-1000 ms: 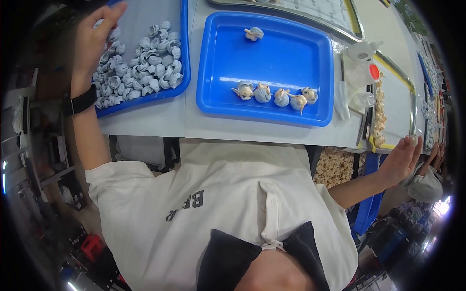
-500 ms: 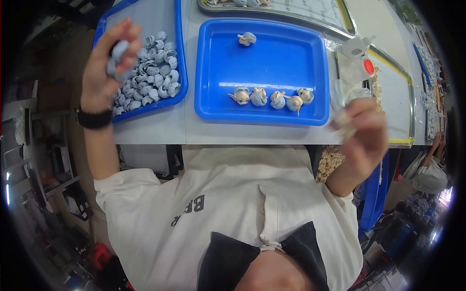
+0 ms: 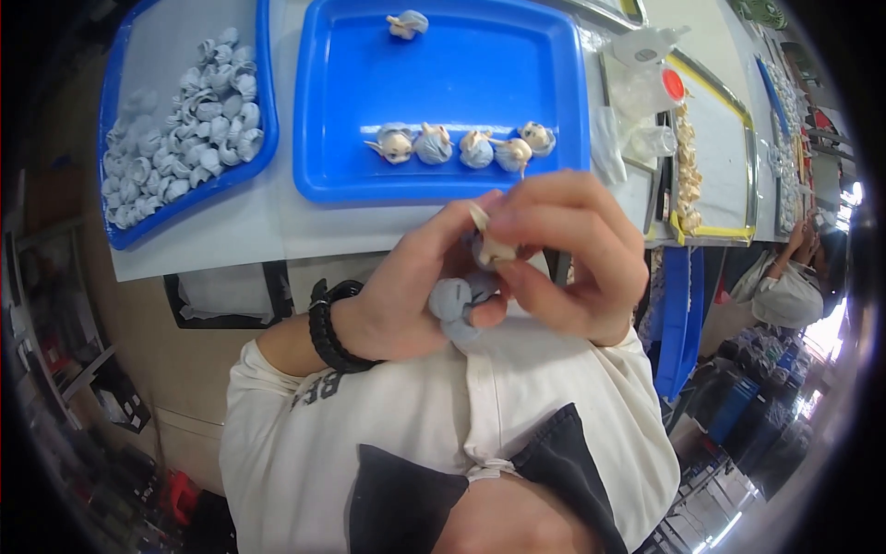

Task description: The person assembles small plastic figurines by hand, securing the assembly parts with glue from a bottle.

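My two hands meet in front of my chest, just off the near edge of the table. My left hand [image 3: 392, 291] is curled around several grey-blue doll hair shells [image 3: 449, 300]. Between the fingertips of my right hand [image 3: 581, 258] is a pale doll face piece [image 3: 498, 247] with a pointed ear, held against the left fingers. A hair shell behind it is partly hidden by my fingers. Beyond them, the blue tray [image 3: 434, 78] holds a row of doll heads [image 3: 434, 144] with grey-blue hair, and one separate doll head [image 3: 408, 24] lies near its far side.
At the left stands another blue tray [image 3: 268, 102] with a heap of grey-blue hair shells [image 3: 198, 138]. On the right are a white bottle [image 3: 646, 44], a red-lidded jar [image 3: 672, 85] and a yellow-edged frame [image 3: 724, 231] with pale pieces. Another person [image 3: 784, 286] is farther right.
My left hand has come from above the shell tray to the middle with its hair shells. My right hand has moved left with the face piece, and both hands now meet.
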The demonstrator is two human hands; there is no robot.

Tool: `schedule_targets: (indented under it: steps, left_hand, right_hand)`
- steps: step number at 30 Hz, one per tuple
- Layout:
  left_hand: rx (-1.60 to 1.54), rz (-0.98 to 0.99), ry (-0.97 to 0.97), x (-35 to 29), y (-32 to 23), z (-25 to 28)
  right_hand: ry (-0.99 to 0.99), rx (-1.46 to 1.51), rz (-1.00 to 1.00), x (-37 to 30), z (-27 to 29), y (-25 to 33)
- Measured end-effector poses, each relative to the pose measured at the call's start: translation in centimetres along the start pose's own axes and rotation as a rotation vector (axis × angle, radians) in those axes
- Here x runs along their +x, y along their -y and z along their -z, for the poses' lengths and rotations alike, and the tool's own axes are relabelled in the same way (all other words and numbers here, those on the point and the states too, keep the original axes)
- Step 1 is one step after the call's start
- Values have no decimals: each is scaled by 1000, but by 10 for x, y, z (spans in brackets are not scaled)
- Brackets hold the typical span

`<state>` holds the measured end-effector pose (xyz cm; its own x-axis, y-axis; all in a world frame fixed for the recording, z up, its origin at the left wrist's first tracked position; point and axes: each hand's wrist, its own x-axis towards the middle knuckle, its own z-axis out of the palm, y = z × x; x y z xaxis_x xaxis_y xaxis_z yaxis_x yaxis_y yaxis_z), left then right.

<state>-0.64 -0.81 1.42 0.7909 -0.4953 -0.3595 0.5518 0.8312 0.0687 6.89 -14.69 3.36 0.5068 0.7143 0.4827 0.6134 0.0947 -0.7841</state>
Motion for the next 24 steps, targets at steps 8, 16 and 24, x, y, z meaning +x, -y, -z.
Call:
schedule_targets:
  steps: [8, 16, 24]
  left_hand:
    - [-130, 211, 70, -1, 6, 14]
    - [86, 223, 130, -6, 5, 13]
    - [478, -6, 48, -11, 6, 8]
  right_hand:
    - [-134, 205, -171, -19, 6, -9]
    - [-193, 395, -266, -29, 12, -4]
    - [-133, 394, -70, -30, 9, -16]
